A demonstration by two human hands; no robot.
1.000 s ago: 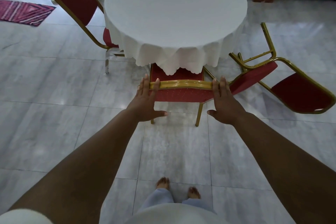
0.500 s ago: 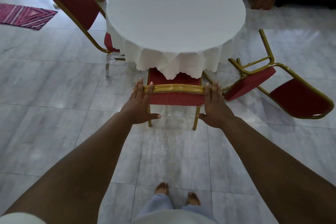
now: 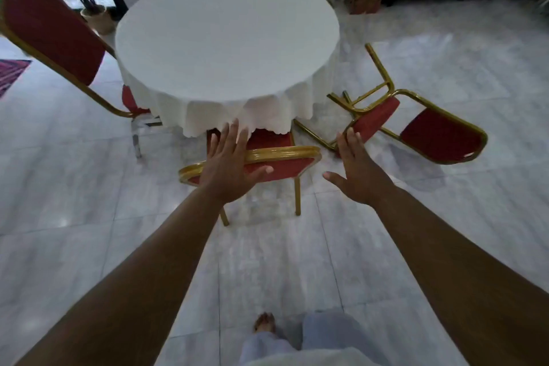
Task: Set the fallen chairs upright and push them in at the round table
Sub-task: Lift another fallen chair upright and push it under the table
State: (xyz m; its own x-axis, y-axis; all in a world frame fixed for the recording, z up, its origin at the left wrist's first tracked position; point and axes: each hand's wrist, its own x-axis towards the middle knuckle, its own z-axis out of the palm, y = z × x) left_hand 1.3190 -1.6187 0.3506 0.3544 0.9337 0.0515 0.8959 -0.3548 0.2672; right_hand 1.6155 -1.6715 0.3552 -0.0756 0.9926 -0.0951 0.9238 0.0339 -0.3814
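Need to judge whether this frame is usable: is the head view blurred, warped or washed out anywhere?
Head view: motion blur softens everything, including both open hands, left hand and right hand; wide-angle warp bends the upright chair on the left; the white tablecloth is near blown out; soft glare patches on the tiled floor; the fallen chair remains readable.

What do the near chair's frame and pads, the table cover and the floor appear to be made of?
Near chair: frame looks like gold-painted metal tubing, glossy with highlights; pads seem red woven upholstery, matte. Table cover: white cloth, judging by soft folds and a scalloped hem. Floor: large grey marble-look tiles, polished, with reflections and grout lines; real stone or ceramic cannot be told.
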